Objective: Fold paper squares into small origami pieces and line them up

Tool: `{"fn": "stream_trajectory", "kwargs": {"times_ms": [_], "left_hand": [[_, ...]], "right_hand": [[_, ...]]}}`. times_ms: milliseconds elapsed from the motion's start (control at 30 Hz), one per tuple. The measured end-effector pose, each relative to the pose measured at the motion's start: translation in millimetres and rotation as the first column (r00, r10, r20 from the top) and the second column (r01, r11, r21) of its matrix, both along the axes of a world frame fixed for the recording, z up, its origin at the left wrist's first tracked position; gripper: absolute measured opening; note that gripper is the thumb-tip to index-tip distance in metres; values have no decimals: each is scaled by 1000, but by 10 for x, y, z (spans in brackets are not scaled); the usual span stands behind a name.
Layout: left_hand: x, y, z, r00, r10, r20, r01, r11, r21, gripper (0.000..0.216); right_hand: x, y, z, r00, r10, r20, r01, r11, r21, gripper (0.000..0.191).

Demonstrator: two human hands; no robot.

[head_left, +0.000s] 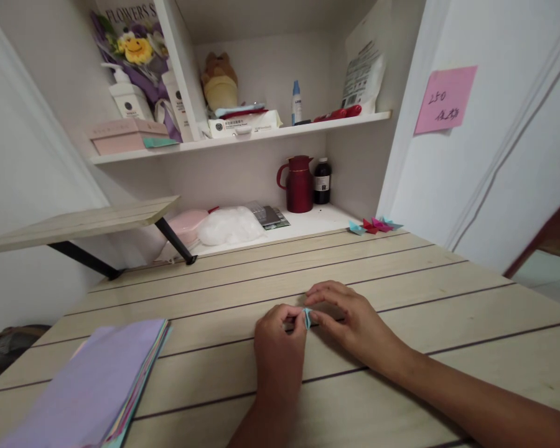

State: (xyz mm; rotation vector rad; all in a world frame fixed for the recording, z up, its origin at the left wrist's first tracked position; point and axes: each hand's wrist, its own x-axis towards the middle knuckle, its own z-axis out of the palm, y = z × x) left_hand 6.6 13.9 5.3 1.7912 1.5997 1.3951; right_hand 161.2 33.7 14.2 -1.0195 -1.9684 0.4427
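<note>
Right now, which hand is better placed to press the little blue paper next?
Probably the right hand: the left hand pinches the blue paper, while the right one, curved close beside it, looks freer.

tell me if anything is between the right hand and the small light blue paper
Nothing visible: the right hand has its thumb right beside the small light blue paper, which the left hand pinches from the other side. The paper stack lies off to the left, the folded paper shapes farther back.
</note>
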Motion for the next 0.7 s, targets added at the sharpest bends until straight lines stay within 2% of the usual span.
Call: {"fn": "stream_trajectory", "kwargs": {"times_ms": [267,500,700], "left_hand": [[66,-5,-46,988,45,-148,-20,985,170,13],[105,-45,-51,960,90,-265,-42,982,183,13],[122,-59,-43,960,78,-268,-29,983,181,15]], "right_hand": [[-24,-47,13,999,-43,31,40,997,71,13],[-43,-83,32,992,-92,90,80,989,128,14],[-48,-104,55,986,-125,114,109,985,132,10]]}}
